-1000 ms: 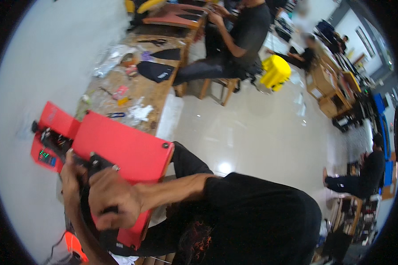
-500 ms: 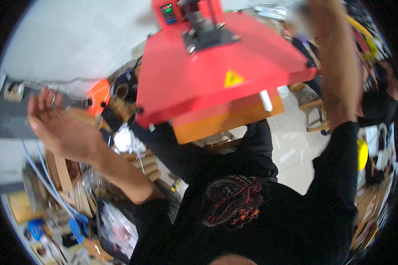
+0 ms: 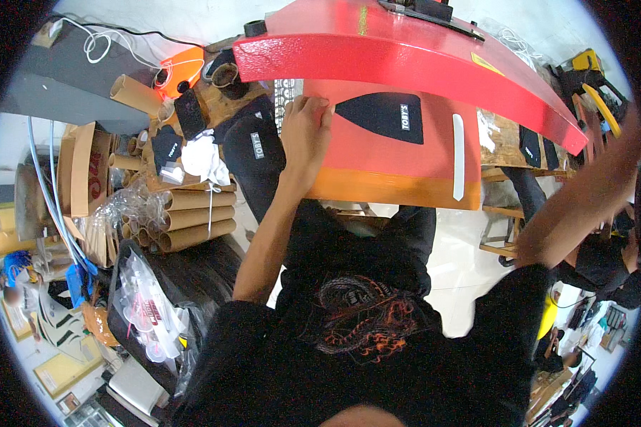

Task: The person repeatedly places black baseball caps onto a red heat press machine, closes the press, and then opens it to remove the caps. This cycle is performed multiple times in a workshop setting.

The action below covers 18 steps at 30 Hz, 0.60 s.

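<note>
1 patch (image 3: 379, 119) lies on the bed (image 3: 438, 135), lid (image 3: 406, 64) not yet lowered, left hand (image 3: 308, 134) by the patch's tip, grip impossible to tell, right hand unseen.

The upper plate (image 3: 406, 57) is coloured red, the cloth piece (image 3: 377, 117) black. The black shirt (image 3: 370, 324) is patterned in orange

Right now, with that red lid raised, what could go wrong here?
Two possible risks. The left hand is over the pink board, near the edge of the raised red lid in this view, so it might get pinched if the lid dropped. That hand is also at the tip of the black cloth piece; a careless tug could shift or crease it.
</note>
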{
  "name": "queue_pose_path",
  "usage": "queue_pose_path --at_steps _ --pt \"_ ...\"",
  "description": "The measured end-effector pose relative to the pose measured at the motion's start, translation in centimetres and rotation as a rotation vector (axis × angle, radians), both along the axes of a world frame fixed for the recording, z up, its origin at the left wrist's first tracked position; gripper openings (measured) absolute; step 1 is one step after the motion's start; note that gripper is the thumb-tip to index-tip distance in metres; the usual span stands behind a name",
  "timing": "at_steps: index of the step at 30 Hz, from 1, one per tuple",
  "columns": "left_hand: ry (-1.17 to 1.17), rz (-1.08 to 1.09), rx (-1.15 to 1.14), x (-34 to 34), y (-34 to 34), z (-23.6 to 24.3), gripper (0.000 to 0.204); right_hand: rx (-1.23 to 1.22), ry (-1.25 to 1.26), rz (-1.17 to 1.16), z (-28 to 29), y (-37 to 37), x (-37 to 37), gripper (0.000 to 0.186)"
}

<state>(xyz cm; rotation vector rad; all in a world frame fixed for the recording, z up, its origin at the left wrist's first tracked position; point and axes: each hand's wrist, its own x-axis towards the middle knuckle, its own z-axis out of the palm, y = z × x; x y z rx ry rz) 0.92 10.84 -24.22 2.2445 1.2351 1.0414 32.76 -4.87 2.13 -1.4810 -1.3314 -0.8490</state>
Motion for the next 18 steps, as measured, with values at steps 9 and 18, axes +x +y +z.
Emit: queue_pose_path --at_steps 9,18 --pt "0.152 0.008 -0.028 2.5 1.4 -1.5 0.012 -0.368 0.915 0.275 -19.2 -13.9 -15.1 0.023" --pt "0.257 0.006 0.045 3.5 2.1 -1.8 0.013 -0.625 1.094 0.360 -24.7 -14.9 -17.0 0.014"
